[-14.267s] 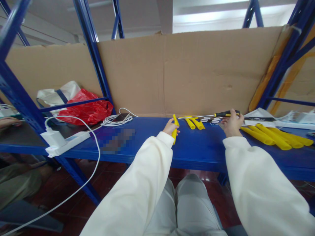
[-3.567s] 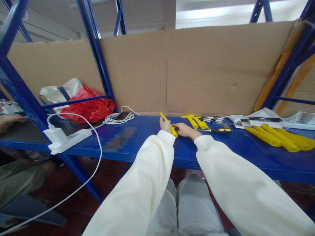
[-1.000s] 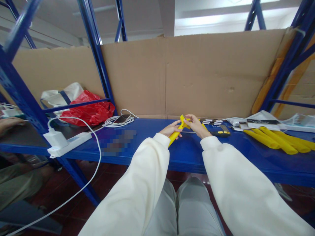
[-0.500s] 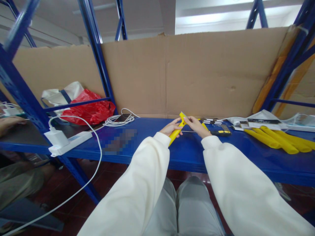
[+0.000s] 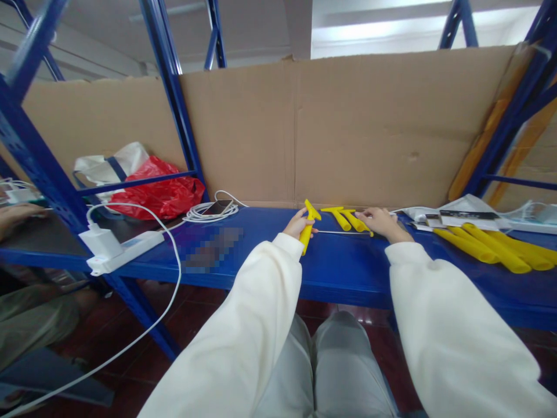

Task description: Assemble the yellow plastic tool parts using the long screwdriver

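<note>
My left hand (image 5: 300, 225) is closed around the handle of a yellow T-shaped scraper (image 5: 307, 232), its wide head up, above the blue table. My right hand (image 5: 383, 223) is down at the back of the table, fingers curled over small things that it mostly covers; what they hold is hidden. Just left of those fingers lie two similar yellow T-shaped scrapers (image 5: 342, 219). In front of them is a thin metal rod (image 5: 337, 233), a small yellow piece showing at its right end.
Several yellow tubular handles (image 5: 500, 249) lie at right, before white packaging (image 5: 467, 206). At left are a power strip (image 5: 130, 252), coiled white cable (image 5: 209, 216), a phone (image 5: 219, 207) and a red bag (image 5: 161, 188). Cardboard (image 5: 348, 128) stands behind. Another person's hand (image 5: 20, 217) shows far left.
My right hand has left the scraper and moved right, over the small black-and-white things. My left hand keeps the scraper, now more upright. The two scrapers behind have come into view.
</note>
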Motion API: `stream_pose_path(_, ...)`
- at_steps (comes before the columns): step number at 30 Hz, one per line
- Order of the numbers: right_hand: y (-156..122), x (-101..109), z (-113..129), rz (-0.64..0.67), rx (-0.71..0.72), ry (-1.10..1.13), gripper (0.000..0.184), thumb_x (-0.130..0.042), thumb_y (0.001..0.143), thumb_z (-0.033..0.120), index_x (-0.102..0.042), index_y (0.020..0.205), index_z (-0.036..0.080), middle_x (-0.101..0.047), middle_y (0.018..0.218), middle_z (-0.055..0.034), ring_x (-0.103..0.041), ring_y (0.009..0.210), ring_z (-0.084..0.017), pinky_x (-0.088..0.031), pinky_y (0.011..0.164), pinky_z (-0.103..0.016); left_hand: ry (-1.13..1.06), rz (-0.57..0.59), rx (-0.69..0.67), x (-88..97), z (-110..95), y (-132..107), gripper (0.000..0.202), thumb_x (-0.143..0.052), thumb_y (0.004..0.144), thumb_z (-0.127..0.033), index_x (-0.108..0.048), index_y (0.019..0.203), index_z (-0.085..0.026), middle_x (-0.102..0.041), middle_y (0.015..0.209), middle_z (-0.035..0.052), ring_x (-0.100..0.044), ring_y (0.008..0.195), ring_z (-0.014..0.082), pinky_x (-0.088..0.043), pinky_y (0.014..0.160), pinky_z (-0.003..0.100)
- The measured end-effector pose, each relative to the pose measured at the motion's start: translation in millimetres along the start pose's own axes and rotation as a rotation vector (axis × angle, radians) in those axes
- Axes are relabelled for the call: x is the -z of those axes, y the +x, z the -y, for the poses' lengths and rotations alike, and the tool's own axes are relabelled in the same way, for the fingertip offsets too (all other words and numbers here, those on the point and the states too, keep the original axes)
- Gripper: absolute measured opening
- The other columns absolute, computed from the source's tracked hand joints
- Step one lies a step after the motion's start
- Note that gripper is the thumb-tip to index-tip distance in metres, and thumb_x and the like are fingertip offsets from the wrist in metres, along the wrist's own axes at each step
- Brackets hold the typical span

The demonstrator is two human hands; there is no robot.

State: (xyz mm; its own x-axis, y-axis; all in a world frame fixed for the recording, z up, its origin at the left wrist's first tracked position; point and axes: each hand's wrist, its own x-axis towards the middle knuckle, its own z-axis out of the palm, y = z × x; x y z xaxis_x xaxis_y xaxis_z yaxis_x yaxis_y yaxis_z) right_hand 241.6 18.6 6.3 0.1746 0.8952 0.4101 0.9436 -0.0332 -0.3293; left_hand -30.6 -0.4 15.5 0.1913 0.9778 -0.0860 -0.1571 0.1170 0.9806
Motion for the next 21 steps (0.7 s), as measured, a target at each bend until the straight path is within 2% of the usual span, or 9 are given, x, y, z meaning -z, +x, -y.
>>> stream_pose_path(2, -1.7, 8.2, -21.8, 0.126, -0.058, -0.077, 0.036, -0.066, 0.093, 0.053, -0.084, 0.101, 0.023, -0.079, 0.121, -0.0187, -0.066, 0.128, -0.044, -0.049, 0.108, -0.065, -0.011, -0.038, 0.015, 0.5, -0.3, 0.4, 0.088, -0.059, 0.087, 0.0, -0.04, 0.168, -0.031, -0.074, 0.13, 0.0116, -0.061, 0.052, 0.0083, -0.043, 0.046, 0.02)
stream_pose_path(4, -3.3, 13.0, -43.7, 0.232, -0.07, -0.112, 0.035, -0.075, 0.085, 0.054, -0.084, 0.098, 0.023, -0.079, 0.12, -0.0185, -0.07, 0.122, -0.043, -0.053, 0.105, -0.061, -0.018, -0.077, 0.032, 1.3, -0.1, 1.8, 0.088, -0.06, 0.088, -0.001, -0.04, 0.168, -0.031, -0.074, 0.129, 0.0125, -0.062, 0.053, 0.009, -0.042, 0.046, 0.02)
stream_pose_path(7, -5.2, 15.4, -71.0, 0.313, -0.038, -0.089, 0.032, -0.086, 0.073, 0.049, -0.084, 0.093, 0.023, -0.08, 0.113, -0.0178, -0.075, 0.108, -0.039, -0.06, 0.096, -0.051, -0.034, -0.126, 0.032, 2.6, 0.8, 4.6, 0.087, -0.061, 0.087, -0.001, -0.041, 0.167, -0.03, -0.075, 0.128, 0.0131, -0.064, 0.054, 0.0099, -0.042, 0.047, 0.02)
stream_pose_path(9, -6.0, 15.5, -81.2, 0.319, -0.038, -0.073, 0.027, -0.087, 0.07, 0.043, -0.083, 0.09, 0.025, -0.08, 0.103, -0.015, -0.076, 0.098, -0.036, -0.063, 0.088, -0.047, -0.037, -0.149, 0.033, 3.4, 1.4, 6.3, 0.088, -0.06, 0.087, -0.001, -0.04, 0.167, -0.03, -0.075, 0.127, 0.0129, -0.065, 0.055, 0.0103, -0.042, 0.046, 0.019)
stream_pose_path(14, -8.0, 19.8, -75.6, 0.262, -0.091, -0.067, 0.029, -0.089, 0.064, 0.029, -0.082, 0.092, 0.022, -0.077, 0.088, -0.0081, -0.077, 0.093, -0.033, -0.062, 0.086, -0.041, 0.001, -0.156, 0.065, 5.2, 2.3, 8.1, 0.089, -0.061, 0.088, -0.001, -0.038, 0.169, -0.029, -0.076, 0.126, 0.0122, -0.065, 0.056, 0.0107, -0.042, 0.046, 0.019)
stream_pose_path(17, -10.9, 26.6, -63.4, 0.207, -0.106, -0.005, 0.023, -0.092, 0.064, 0.029, -0.078, 0.08, 0.02, -0.075, 0.08, -0.0073, -0.076, 0.088, -0.032, -0.062, 0.085, -0.041, 0.014, -0.16, 0.069, 6.2, 2.1, 7.4, 0.089, -0.06, 0.087, 0.001, -0.038, 0.169, -0.028, -0.075, 0.129, 0.0125, -0.065, 0.055, 0.0103, -0.043, 0.046, 0.02)
stream_pose_path(21, -19.4, 35.2, -50.6, 0.053, -0.102, 0.264, 0.027, -0.092, 0.071, 0.036, -0.07, 0.068, 0.02, -0.063, 0.058, -0.0011, -0.069, 0.068, -0.024, -0.058, 0.066, -0.033, 0.018, -0.161, 0.063, 6.6, 0.4, 5.1, 0.087, -0.055, 0.088, 0.003, -0.038, 0.169, -0.026, -0.073, 0.133, 0.0138, -0.062, 0.051, 0.0081, -0.043, 0.044, 0.02)
